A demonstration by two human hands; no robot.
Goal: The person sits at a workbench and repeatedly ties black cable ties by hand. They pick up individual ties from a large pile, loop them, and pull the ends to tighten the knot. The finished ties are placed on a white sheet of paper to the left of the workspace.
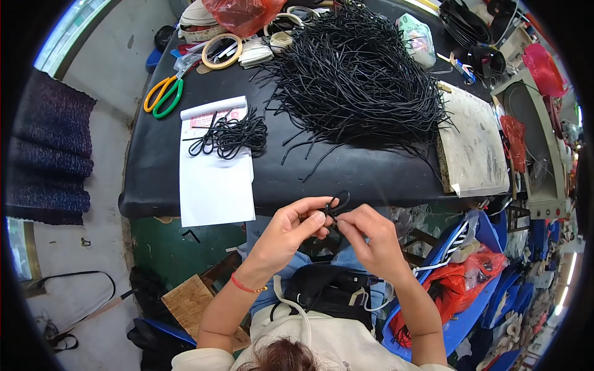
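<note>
A thin black cord [344, 196], bent into a loop, is held up between my hands just off the table's near edge. My left hand [297, 226] pinches it between thumb and fingers, a red and yellow bracelet on that wrist. On the other side my right hand [372, 240] grips the cord close to the left fingertips; the fingers partly hide whether it is knotted there. Ahead on the table lies a big tangled heap of black cords [362, 80]. To the left, a small pile of looped black cords [232, 135] rests on white paper sheets [216, 191].
Scissors [166, 94] with yellow and green handles and a tape roll [221, 51] lie at the table's far left. A worn pale board [473, 139] is on the right. Beside my right arm, a blue bin [396, 331] holds a red plastic bag [455, 281].
</note>
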